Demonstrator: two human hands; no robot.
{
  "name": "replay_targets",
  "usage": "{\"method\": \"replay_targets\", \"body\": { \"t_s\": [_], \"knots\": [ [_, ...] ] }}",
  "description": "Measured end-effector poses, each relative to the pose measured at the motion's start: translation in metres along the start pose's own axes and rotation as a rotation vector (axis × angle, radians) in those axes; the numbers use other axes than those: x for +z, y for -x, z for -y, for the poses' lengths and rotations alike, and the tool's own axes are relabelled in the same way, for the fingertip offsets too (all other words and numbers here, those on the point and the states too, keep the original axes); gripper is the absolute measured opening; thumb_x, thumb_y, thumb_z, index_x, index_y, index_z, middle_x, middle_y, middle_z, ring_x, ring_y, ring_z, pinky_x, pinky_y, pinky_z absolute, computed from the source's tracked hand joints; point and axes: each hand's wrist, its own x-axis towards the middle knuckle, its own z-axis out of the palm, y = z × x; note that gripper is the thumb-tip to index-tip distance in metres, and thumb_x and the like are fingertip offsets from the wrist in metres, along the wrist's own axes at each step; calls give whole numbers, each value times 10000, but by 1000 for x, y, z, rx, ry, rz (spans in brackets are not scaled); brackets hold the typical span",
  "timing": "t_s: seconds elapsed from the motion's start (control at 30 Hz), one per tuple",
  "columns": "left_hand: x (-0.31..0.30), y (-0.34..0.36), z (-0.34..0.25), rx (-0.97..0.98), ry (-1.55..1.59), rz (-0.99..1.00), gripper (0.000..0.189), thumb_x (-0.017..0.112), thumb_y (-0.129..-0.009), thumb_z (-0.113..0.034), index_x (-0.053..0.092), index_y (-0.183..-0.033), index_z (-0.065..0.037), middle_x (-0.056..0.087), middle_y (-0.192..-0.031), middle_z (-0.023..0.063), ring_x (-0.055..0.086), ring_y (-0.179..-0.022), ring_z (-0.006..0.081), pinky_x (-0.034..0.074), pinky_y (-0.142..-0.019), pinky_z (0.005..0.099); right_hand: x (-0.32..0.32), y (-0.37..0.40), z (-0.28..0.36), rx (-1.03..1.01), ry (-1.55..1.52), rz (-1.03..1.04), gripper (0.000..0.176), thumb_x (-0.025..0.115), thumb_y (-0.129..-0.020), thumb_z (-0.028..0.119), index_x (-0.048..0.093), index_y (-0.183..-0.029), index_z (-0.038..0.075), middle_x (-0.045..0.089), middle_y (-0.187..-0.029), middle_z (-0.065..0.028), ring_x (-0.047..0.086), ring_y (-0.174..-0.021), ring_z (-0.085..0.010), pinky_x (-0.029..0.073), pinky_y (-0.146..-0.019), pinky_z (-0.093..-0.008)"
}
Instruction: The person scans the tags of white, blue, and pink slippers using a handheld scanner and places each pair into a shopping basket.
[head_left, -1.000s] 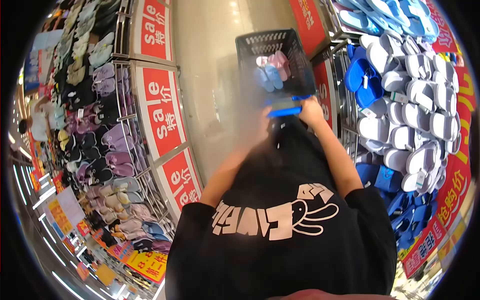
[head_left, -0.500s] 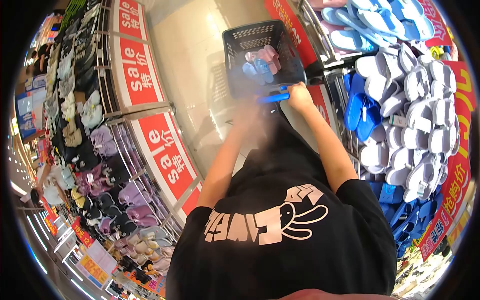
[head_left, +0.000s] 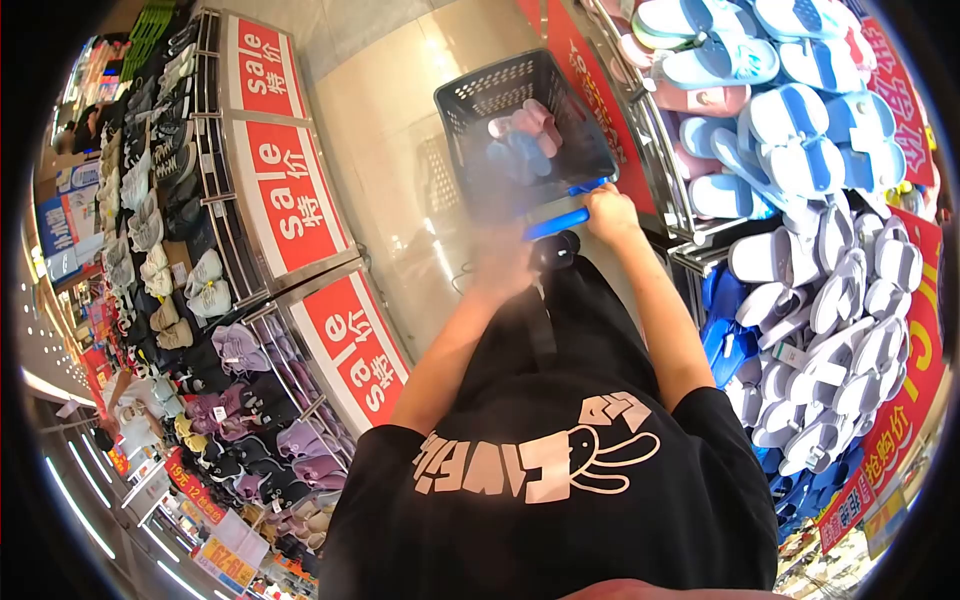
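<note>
One view only: scene is seen from a head-worn fisheye, aimed forward and steeply down. Basket point(head_left: 462, 140) is framed close ahead; mid-frame is smeared, probably motion blur.

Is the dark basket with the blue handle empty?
No, pink slippers and blue slippers lie inside the dark plastic basket, whose blue handle the right hand grips.

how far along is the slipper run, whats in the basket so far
Done: a pink pair and a blue pair lie in the basket. In hand: the right hand grips the blue handle; the left hand is at its other end, too blurred to judge the grip. Left: most of the basket is unfilled, and slipper racks line the aisle, so more picking seems likely.
</note>
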Motion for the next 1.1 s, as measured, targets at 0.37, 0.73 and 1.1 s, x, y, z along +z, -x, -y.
{"method": "replay_targets", "body": {
  "t_s": [0.37, 0.73, 1.1],
  "knots": [
    [-24, -52, 55, 641, 108, 243, 325, 754, -724, -206, 659, -935, 23, 544, -1251, 178, 616, -1024, 335, 510, -862, 402, -57, -31, -40, -38, 167, 113, 217, 660, -698, 3, 692, -873, 128, 682, -1014, -13, 538, -1251, -208, 511, -869, -463],
    [-97, -90, 212, -410, 1007, 666, 256, 774, -772, -189, 689, -945, -20, 674, -807, 73, 662, -681, 171, 524, -565, 306, -102, -132, 67, 256, -1, 531, 154, 610, -821, 113, 715, -918, 56, 710, -951, -137, 670, -993, -317, 536, -836, -435],
    [31, -154, 263, -1088, 2180, -301, 483, 504, -926, -377, 579, -1187, 23, 636, -936, 135, 470, -459, 107, 350, -390, 238, 354, -306, 46, 893, -889, 356, 178, 674, -856, 147, 682, -967, 8, 692, -803, -112, 685, -676, -205, 571, -600, -342]
  ]
}}
